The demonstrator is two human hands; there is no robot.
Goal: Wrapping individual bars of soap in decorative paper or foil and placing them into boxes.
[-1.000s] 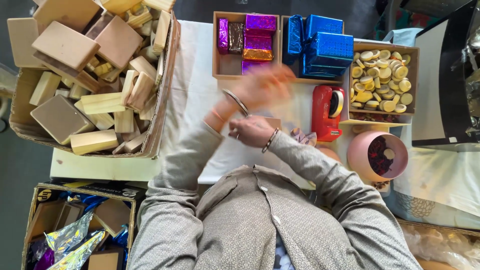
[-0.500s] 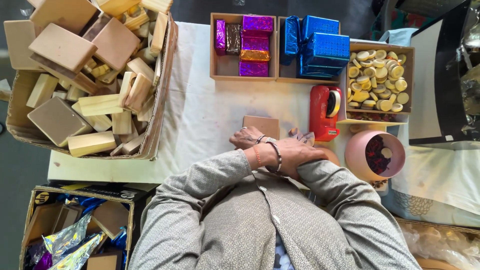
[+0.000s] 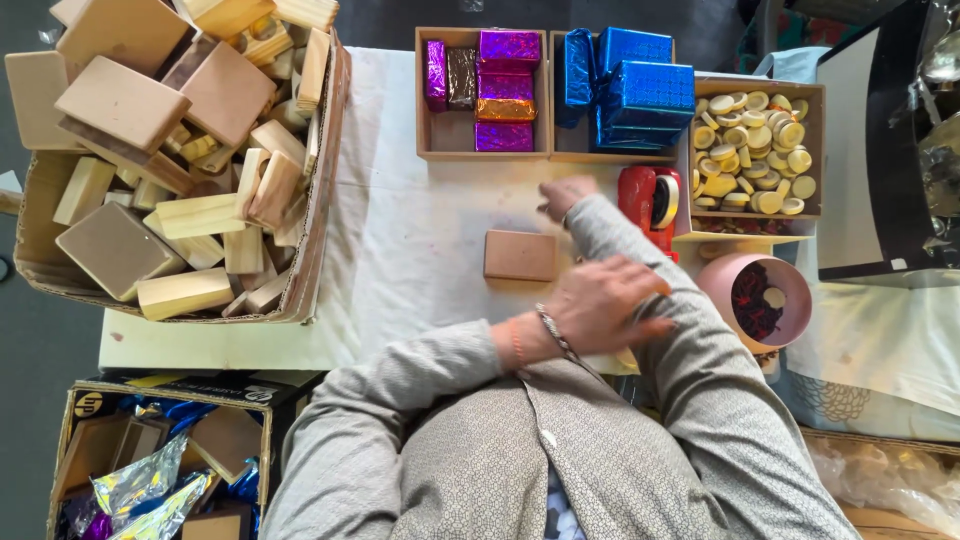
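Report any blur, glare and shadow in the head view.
Head view: even daylight; the left hand is slightly motion-blurred, the right hand sharper; bright glare off the blue foil boxes; the brown block casts only a soft shadow on the white cloth.

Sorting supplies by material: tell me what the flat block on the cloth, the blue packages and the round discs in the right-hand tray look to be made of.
Flat block: probably wood or fibreboard, matt tan, plain faces with no visible grain. Blue packages: wrapped in shiny metallic foil, seemingly holographic, judging by the glittering pattern and creases. Round discs: likely pale unfinished wood slices, cream faces with darker rims, though too small to be sure.
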